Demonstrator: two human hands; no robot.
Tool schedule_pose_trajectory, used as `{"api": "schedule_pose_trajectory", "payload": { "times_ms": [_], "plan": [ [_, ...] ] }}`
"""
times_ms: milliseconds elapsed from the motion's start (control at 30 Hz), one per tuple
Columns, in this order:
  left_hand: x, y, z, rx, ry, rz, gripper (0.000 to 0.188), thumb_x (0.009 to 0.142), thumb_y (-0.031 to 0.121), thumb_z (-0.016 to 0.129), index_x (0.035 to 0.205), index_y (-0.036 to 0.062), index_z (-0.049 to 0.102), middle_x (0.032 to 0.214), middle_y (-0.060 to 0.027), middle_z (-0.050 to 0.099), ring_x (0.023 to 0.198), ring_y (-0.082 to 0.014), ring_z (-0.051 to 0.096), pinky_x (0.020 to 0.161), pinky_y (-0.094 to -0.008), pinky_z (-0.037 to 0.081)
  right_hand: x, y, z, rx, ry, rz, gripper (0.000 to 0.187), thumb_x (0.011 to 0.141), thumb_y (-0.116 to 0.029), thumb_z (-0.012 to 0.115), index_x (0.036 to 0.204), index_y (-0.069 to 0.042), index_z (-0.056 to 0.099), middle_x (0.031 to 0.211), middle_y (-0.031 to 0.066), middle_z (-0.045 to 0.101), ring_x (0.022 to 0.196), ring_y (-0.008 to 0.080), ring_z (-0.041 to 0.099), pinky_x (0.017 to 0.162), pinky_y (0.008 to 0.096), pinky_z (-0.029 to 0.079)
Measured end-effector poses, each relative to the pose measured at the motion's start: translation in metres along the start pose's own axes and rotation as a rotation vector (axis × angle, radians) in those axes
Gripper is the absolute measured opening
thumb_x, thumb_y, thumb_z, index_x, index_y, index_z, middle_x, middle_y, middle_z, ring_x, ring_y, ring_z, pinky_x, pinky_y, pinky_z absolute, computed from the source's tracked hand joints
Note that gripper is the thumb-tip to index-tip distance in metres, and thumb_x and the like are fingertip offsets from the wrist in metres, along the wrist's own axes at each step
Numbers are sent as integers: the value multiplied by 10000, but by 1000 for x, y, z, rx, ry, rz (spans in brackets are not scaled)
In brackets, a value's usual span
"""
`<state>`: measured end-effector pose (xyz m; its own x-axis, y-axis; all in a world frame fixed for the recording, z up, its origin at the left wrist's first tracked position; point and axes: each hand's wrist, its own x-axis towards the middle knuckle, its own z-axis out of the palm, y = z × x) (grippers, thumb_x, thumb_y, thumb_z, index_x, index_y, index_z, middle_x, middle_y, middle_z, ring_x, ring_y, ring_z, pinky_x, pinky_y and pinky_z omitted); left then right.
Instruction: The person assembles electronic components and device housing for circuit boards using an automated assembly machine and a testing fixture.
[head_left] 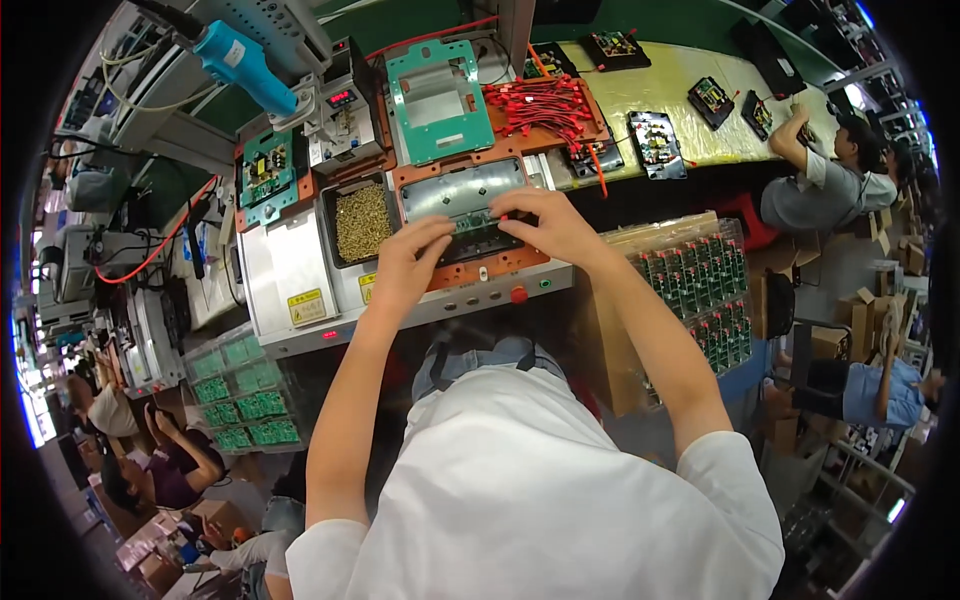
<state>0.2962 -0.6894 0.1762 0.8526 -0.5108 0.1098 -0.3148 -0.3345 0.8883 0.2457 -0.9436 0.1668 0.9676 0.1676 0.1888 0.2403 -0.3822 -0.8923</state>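
A small green circuit board (474, 221) lies at the front of a grey metal fixture plate (460, 187), set in an orange-brown frame (455, 275). My left hand (410, 262) pinches the board's left end between thumb and fingers. At its right end the fingers of my right hand (545, 225) are closed on it, close to a small red part. My fingers hide both ends, so whether the board is seated or held slightly raised is unclear. Beside my left hand sits a black bin of brass-coloured screws (362, 222).
A blue electric screwdriver (245, 68) hangs at upper left, above another fixture holding a board (268, 172). Behind the plate stand a green frame (436, 100) and red-tipped wires (540, 108). Trays of boards (695, 290) stand right; a co-worker (825, 185) sits far right.
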Motion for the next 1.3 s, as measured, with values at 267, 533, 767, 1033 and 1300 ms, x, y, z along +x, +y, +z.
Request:
{"api": "schedule_pose_trajectory", "payload": {
  "times_ms": [267, 533, 767, 1033, 1300],
  "plan": [
    [-22, 0, 1, 429, -78, 364, 285, 814, 19, 709, 1098, 14, 682, 1223, -125, 632, 1140, -322, 586, 962, -441, 463, -12, 9, 5, -186, -81, -171, 221, 808, -35, 728, 1024, -26, 682, 1154, 98, 679, 1072, 284, 631, 934, 382, 504],
    [-30, 8, -7, 498, -3, 326, 274, 832, 26, 723, 1103, 13, 684, 1239, -126, 630, 1165, -330, 577, 949, -424, 484, 24, -12, -12, -318, 33, -275, 314, 829, -80, 719, 1136, -39, 667, 1241, 137, 638, 1169, 303, 587, 1012, 405, 449],
    [-14, 26, -12, -667, 105, -498, 563, 1073, 420, 402, 1095, -86, 648, 907, -156, 691, 720, -175, 654, 664, -280, 549, 175, 14, -13, 618, 432, 374, 624, 1045, -428, 434, 1478, 12, 347, 1322, 187, 586, 1214, 262, 580, 1060, 378, 418],
    [-38, 13, -21, -502, 66, -697, 411, 982, 341, 631, 806, -30, 653, 579, -83, 618, 437, -184, 563, 427, -297, 453, 33, -50, 17, 196, -18, 186, 111, 918, -56, 649, 1009, -30, 707, 981, 61, 711, 902, 186, 676, 884, 342, 514],
    [-39, 7, -3, 661, 67, -412, 514, 876, 481, 689, 648, 20, 680, 629, -224, 620, 629, -418, 646, 562, -505, 494, 4, -36, 50, -395, -270, -225, 238, 823, -89, 716, 1050, -46, 657, 991, 111, 635, 929, 318, 620, 847, 417, 507]
  ]
}}
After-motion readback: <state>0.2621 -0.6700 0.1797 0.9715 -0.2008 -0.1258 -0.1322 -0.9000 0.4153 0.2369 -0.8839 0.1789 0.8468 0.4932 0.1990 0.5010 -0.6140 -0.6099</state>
